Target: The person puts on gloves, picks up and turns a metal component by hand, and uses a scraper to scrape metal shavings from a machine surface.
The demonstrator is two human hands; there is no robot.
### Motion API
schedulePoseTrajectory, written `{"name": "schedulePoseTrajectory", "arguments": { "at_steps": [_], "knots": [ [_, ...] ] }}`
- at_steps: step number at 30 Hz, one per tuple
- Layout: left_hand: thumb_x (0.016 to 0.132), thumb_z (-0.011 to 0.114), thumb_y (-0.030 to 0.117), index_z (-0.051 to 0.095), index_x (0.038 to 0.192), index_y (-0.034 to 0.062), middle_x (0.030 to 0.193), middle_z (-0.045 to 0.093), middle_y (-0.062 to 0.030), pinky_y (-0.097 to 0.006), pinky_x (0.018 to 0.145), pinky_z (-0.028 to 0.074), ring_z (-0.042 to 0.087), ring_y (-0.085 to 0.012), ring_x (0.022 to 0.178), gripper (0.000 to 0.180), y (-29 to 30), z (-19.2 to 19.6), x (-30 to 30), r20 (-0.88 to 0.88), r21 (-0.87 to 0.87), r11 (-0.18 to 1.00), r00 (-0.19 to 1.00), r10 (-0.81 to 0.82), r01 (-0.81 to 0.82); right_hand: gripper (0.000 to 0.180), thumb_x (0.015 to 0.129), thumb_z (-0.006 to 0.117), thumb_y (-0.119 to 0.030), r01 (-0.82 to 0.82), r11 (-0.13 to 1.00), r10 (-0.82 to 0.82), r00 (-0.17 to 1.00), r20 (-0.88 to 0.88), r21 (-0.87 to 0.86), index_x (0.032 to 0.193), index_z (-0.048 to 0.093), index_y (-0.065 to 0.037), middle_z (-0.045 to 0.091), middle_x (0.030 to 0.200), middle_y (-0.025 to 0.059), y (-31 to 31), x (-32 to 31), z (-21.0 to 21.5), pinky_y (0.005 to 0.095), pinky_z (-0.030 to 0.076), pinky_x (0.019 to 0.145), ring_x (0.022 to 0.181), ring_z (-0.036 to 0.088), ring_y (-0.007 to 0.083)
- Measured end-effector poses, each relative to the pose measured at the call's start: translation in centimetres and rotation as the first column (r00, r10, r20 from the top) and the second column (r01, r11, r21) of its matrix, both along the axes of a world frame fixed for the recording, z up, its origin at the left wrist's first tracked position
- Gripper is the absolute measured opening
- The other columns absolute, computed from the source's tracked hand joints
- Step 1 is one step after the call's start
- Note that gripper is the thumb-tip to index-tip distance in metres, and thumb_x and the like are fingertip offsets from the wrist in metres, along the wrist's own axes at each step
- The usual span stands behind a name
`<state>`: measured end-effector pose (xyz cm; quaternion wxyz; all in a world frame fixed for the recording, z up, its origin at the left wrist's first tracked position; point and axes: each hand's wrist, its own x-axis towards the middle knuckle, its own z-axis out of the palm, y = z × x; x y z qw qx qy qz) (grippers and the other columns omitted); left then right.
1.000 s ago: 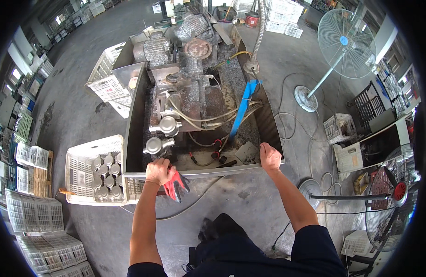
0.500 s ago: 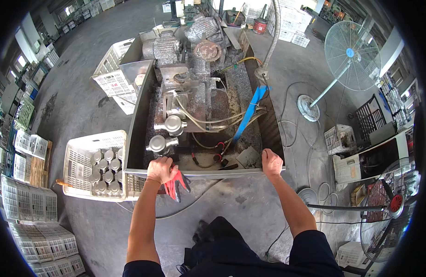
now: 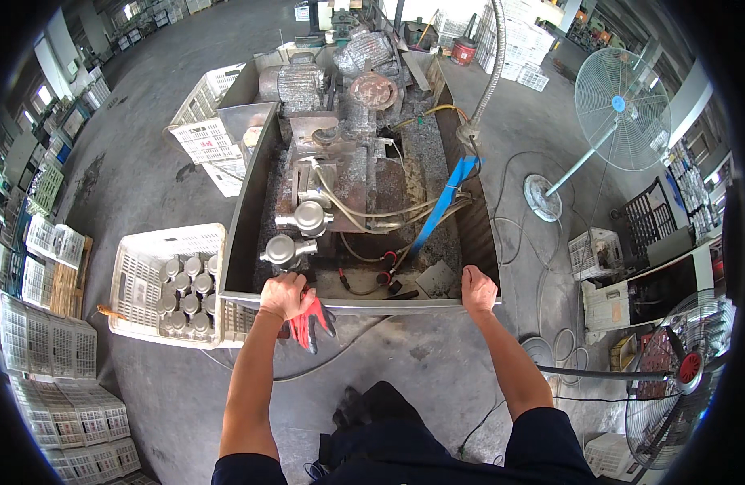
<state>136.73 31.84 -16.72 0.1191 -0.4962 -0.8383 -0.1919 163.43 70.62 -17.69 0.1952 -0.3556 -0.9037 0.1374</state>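
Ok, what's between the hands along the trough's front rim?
Head view: at least one red-and-black glove at the left hand, then bare rim up to the right hand.

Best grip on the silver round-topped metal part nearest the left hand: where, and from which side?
I'd take the silver round-topped metal part by its round cap, from above, fingers around the edge: the cap faces up and looks unobstructed, while a stub juts out to the right. Whether it's fastened underneath isn't visible.
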Motion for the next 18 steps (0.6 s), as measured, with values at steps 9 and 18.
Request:
{"name": "schedulePoseTrajectory", "arguments": {
  "at_steps": [9, 18],
  "knots": [
    [0.080, 0.070, 0.033, 0.058, 0.069, 0.0102, 0.069, 0.061, -0.0095, -0.041, 0.058, 0.055, 0.066, -0.0298, 0.064, 0.028, -0.07, 0.12, -0.04, 0.007, -0.008, 1.000, 1.000, 0.004, -0.004, 0.018, 0.095, 0.056, -0.023, 0.022, 1.000, -0.022, 0.999, 0.026, 0.003, 0.101, 0.070, -0.014, 0.074, 0.095, 0.0114, 0.09, 0.01, -0.40, 0.0477, 0.054, 0.077, 0.088, 0.070, 0.0362],
    [0.080, 0.071, 0.032, 0.059, 0.070, 0.0105, 0.069, 0.061, -0.0089, -0.041, 0.058, 0.055, 0.066, -0.0292, 0.065, 0.027, -0.01, 0.18, 0.10, 0.008, -0.003, 1.000, 1.000, 0.014, -0.014, 0.018, 0.095, 0.057, -0.025, 0.017, 1.000, -0.017, 1.000, -0.002, -0.010, 0.100, 0.070, -0.014, 0.074, 0.094, 0.0114, 0.18, 0.00, -0.53, 0.0479, 0.054, 0.076, 0.088, 0.070, 0.0363]
  ]
}}
